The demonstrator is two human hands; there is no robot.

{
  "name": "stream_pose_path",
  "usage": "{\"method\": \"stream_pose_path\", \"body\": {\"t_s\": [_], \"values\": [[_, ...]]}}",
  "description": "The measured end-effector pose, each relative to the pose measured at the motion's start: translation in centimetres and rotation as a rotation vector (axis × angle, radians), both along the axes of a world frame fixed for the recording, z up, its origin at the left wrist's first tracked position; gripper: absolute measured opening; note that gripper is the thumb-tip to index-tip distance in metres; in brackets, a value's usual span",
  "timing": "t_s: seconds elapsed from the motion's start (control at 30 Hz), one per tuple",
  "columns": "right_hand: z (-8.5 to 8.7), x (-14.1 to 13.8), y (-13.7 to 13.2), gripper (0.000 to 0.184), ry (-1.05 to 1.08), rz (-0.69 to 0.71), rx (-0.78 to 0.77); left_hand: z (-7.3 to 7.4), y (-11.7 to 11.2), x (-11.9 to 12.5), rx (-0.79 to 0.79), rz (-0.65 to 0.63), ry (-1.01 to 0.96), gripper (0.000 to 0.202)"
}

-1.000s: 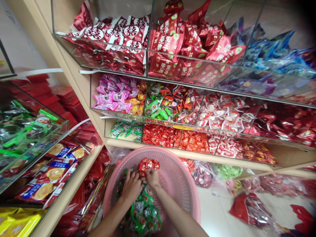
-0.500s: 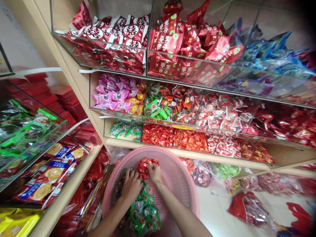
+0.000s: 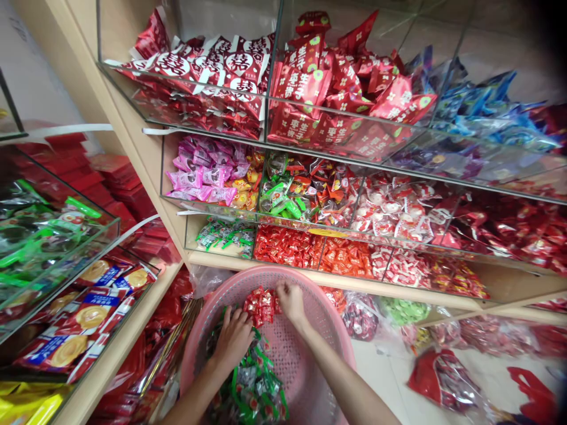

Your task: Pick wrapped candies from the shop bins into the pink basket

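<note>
A round pink perforated basket [image 3: 328,330] sits low in front of me. It holds a heap of green-and-clear wrapped candies [image 3: 252,386] and a smaller clump of red wrapped candies [image 3: 261,306] at its far side. My left hand [image 3: 233,339] lies palm down on the green candies, fingers reaching to the red clump's near edge. My right hand [image 3: 290,300] is curled closed at the right side of the red clump, pinching some of the red candies.
Clear bins on wooden shelves [image 3: 354,280] ahead hold red packets [image 3: 221,71], pink candies [image 3: 204,174], mixed sweets and blue wrappers [image 3: 482,112]. Left bins hold green candies [image 3: 39,236] and biscuit packs [image 3: 84,319]. Filled plastic bags [image 3: 443,378] lie on the floor to the right.
My right hand has slid up and to the right along the red clump toward the basket's far rim. My left hand shifted only slightly on the green candies.
</note>
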State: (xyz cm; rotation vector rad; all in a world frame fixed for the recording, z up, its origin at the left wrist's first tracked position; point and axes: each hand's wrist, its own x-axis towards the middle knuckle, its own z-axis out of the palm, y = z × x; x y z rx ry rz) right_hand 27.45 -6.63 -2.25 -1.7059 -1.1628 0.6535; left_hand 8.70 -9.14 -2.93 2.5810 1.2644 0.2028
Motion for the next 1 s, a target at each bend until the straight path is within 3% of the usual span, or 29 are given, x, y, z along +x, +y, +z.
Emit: {"method": "stream_pose_path", "body": {"t_s": [0.13,0.27,0.37,0.53,0.83,1.0], "values": [[4.5,3.4,2.0,0.023,-0.204,-0.023,0.087,0.4,0.1,0.3,-0.012,-0.002,-0.025,0.020],[7.0,5.2,4.6,0.031,-0.653,-0.009,0.051,0.9,0.0,0.1,-0.020,-0.003,-0.045,0.020],[7.6,5.7,6.5,0.050,-0.896,-0.003,-0.142,1.4,-0.2,-0.4,-0.015,0.020,-0.067,0.023],[8.1,6.0,8.4,0.074,-0.977,0.032,-0.336,2.1,-0.4,-1.4,0.018,0.075,-0.110,0.028],[8.5,6.3,7.7,0.051,-1.046,0.155,-0.281,2.7,1.3,-3.0,0.117,0.155,-0.205,0.028],[8.9,6.2,7.4,0.043,-1.084,0.229,-0.351,3.0,1.6,-3.4,0.161,0.153,-0.213,0.027]]}}
